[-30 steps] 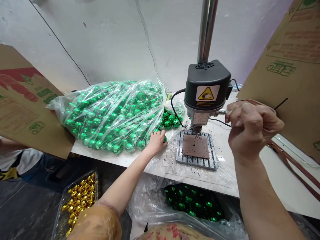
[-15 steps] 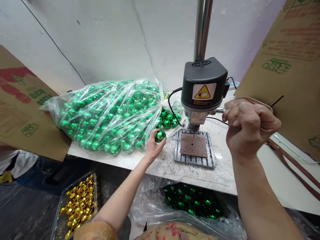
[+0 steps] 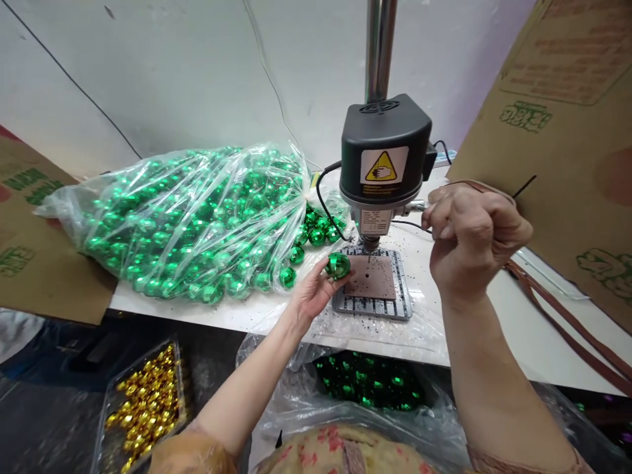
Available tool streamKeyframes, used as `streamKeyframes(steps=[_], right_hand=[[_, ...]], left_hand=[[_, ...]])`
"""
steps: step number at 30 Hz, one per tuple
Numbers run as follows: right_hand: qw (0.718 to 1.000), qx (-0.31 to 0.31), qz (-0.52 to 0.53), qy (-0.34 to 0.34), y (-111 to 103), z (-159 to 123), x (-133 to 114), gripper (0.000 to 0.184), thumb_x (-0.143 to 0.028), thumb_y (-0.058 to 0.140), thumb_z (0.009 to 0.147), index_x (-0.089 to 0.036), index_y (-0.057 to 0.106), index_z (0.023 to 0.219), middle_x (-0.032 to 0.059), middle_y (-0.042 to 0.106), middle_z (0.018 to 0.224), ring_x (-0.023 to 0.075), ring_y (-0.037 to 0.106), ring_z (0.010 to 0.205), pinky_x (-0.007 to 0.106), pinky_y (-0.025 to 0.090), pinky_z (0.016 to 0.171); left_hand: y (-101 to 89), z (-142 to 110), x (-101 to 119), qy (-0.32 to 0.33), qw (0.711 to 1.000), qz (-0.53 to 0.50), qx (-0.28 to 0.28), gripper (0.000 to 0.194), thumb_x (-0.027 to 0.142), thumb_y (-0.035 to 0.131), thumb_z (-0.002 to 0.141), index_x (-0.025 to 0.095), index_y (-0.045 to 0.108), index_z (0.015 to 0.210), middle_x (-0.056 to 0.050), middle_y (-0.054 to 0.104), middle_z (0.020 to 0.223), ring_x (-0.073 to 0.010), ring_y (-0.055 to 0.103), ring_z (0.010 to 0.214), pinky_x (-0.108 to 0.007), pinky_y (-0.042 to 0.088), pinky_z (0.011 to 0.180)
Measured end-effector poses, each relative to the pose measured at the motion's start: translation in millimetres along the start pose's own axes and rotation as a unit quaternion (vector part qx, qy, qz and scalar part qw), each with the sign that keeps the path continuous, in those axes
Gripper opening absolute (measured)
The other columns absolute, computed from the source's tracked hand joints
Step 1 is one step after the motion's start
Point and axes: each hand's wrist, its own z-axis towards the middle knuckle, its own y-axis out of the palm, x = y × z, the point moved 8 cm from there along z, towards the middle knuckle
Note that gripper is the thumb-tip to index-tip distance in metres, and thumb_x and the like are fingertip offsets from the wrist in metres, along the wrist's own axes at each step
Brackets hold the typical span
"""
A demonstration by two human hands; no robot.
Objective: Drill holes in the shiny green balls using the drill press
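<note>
A shiny green faceted ball (image 3: 338, 265) is held in the fingers of my left hand (image 3: 316, 289), at the left edge of the brown pad (image 3: 378, 280) on the drill press base (image 3: 401, 309). Above the pad stands the black head of the drill press (image 3: 385, 155), its thin bit pointing down. My right hand (image 3: 474, 237) is closed around the feed handle at the right of the head; a brown strap crosses over that hand. Beside my left hand lie loose green balls (image 3: 316, 236) at the mouth of a large clear bag (image 3: 197, 224) full of such balls.
Cardboard boxes (image 3: 557, 151) stand at the right and left. Below the table edge an open plastic bag (image 3: 306, 388) holds more green balls. A clear tray (image 3: 178, 375) with gold balls sits lower left. Dark shavings are scattered on the white table (image 3: 567, 342).
My left hand has carried the green ball from beside the bag rightward to the edge of the pad. My right hand stays on the handle. The whole view has shifted slightly.
</note>
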Motion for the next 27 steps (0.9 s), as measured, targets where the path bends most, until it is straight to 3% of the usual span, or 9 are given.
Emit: streamKeyframes(steps=[4, 8, 11, 14, 27], right_hand=[[1.0, 0.004, -0.025, 0.013, 0, -1, -1, 0.044, -0.023, 0.061, 0.091, -0.021, 0.036, 0.055, -0.0068, 0.035, 0.047, 0.0077, 0.039, 0.045, 0.031, 0.035, 0.055], [0.999, -0.007, -0.031, 0.002, 2, -1, -3, 0.043, -0.023, 0.061, 0.093, -0.022, 0.036, 0.057, -0.0063, 0.035, 0.048, 0.0087, 0.039, 0.046, 0.032, 0.034, 0.055], [0.999, -0.01, -0.031, 0.003, 3, -1, -3, 0.044, -0.024, 0.061, 0.094, -0.022, 0.037, 0.058, -0.0064, 0.035, 0.049, 0.0084, 0.038, 0.046, 0.032, 0.033, 0.055], [0.999, -0.008, -0.031, 0.008, 3, -2, -2, 0.045, -0.027, 0.061, 0.095, -0.023, 0.037, 0.058, -0.0065, 0.034, 0.049, 0.0083, 0.037, 0.046, 0.032, 0.032, 0.053], [0.998, -0.016, -0.064, 0.017, 0, -5, 3, 0.052, -0.043, 0.06, 0.097, -0.023, 0.03, 0.06, -0.0054, 0.031, 0.052, 0.0081, 0.033, 0.049, 0.03, 0.032, 0.051]], left_hand=[[-2.9, 6, 7, 0.094, 0.992, 0.087, 0.023, 0.045, 0.038, 0.089, 0.074, 0.021, 0.062, 0.106, -0.003, 0.076, 0.098, -0.0186, 0.074, 0.089, -0.04, 0.062, 0.09], [2.1, 14, 14, 0.184, 0.959, 0.216, 0.02, 0.057, 0.041, 0.091, 0.072, 0.023, 0.062, 0.119, 0.002, 0.071, 0.086, -0.0141, 0.069, 0.084, -0.029, 0.055, 0.084], [11.4, 26, 8, 0.186, 0.949, 0.254, -0.031, 0.06, 0.045, 0.086, 0.078, 0.023, 0.064, 0.129, -0.002, 0.073, 0.1, -0.0177, 0.069, 0.099, -0.032, 0.053, 0.095], [15.3, 35, 2, 0.18, 0.944, 0.272, -0.049, 0.056, 0.046, 0.085, 0.078, 0.02, 0.067, 0.124, -0.006, 0.074, 0.111, -0.0202, 0.069, 0.106, -0.034, 0.052, 0.098], [25.8, 38, -5, 0.189, 0.91, 0.352, -0.109, 0.055, 0.041, 0.089, 0.075, 0.02, 0.07, 0.122, -0.008, 0.077, 0.111, -0.0215, 0.072, 0.102, -0.035, 0.055, 0.095]])
